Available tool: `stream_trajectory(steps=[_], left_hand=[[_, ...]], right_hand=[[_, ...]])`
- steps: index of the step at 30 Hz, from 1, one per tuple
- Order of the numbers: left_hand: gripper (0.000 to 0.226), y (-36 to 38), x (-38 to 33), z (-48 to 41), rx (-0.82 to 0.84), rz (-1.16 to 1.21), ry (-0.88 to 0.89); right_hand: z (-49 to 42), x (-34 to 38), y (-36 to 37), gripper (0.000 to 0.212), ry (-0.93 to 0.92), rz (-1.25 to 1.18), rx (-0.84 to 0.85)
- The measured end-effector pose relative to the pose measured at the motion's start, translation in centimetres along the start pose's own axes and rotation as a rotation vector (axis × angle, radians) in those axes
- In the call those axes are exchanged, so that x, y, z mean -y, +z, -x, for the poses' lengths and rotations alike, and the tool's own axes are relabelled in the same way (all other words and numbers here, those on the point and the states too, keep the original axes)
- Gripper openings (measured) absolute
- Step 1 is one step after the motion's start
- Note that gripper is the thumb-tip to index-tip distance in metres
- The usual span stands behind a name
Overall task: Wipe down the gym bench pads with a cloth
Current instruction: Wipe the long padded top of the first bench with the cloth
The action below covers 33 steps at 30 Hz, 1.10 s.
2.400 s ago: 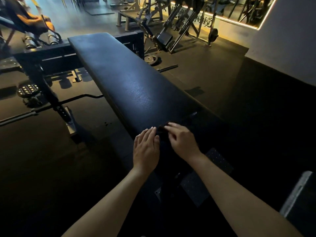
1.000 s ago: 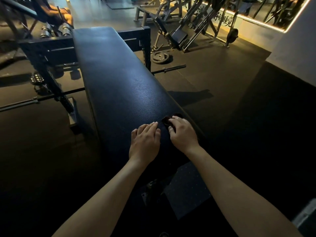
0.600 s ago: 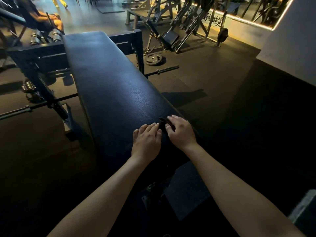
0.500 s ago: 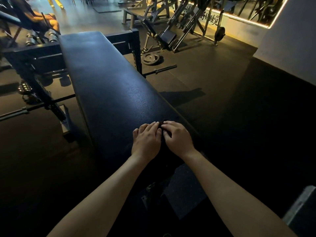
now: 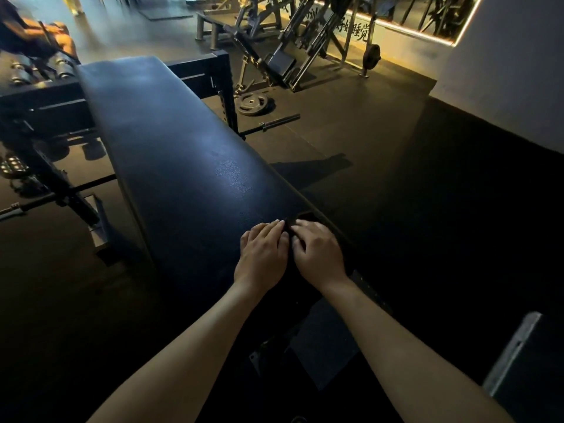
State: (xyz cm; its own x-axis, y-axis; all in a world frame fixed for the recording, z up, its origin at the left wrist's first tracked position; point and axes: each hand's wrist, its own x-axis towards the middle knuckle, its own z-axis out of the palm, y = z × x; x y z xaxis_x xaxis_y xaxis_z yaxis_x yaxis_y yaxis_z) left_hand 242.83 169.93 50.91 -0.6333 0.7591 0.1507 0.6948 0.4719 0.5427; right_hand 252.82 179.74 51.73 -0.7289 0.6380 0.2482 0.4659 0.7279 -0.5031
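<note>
A long black bench pad point(image 5: 183, 154) runs from the far left down to me. Both my hands rest palm down on its near right end, side by side and almost touching. My left hand point(image 5: 262, 254) lies flat on the pad with its fingers together. Under the curled fingers of my right hand point(image 5: 317, 251) sits a small dark cloth point(image 5: 306, 215). Only its far edge shows, next to the pad's right edge, and it is hard to tell from the pad in the dim light.
A black rack point(image 5: 213, 74) straddles the bench's far half. A weight plate point(image 5: 252, 102) and a barbell end point(image 5: 277, 121) lie on the floor to the right. Machines point(image 5: 283, 56) line the back wall. A person point(image 5: 36, 38) sits far left.
My right hand slid left with the cloth until it met my left hand. The left hand stayed nearly in place. My view shifted slightly.
</note>
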Motion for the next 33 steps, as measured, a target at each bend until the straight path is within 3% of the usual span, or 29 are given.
stream_trajectory(steps=[4,10,19,24,30,33], left_hand=[[0.049,-0.3,0.6,0.4,0.012,0.046,0.023],[0.051,-1.5,1.5,1.8,0.007,0.037,0.096],[0.057,-5.6,6.4,5.1,0.002,-0.098,0.091],[0.058,-7.3,8.5,6.7,0.007,-0.158,0.112],[0.055,-6.9,8.2,6.0,0.018,-0.101,0.050],[0.049,-6.8,8.2,5.0,0.010,-0.112,0.053]], right_hand=[[1.3,0.0,-0.2,0.034,-0.103,0.014,0.010],[0.1,0.1,0.1,0.038,0.123,0.110,-0.029],[4.1,7.7,3.7,0.037,-0.095,-0.012,0.003],[0.5,5.6,2.7,0.042,0.169,0.074,-0.042],[2.9,10.2,4.9,0.033,-0.066,-0.036,0.039],[2.2,9.3,4.1,0.035,-0.079,-0.058,0.067]])
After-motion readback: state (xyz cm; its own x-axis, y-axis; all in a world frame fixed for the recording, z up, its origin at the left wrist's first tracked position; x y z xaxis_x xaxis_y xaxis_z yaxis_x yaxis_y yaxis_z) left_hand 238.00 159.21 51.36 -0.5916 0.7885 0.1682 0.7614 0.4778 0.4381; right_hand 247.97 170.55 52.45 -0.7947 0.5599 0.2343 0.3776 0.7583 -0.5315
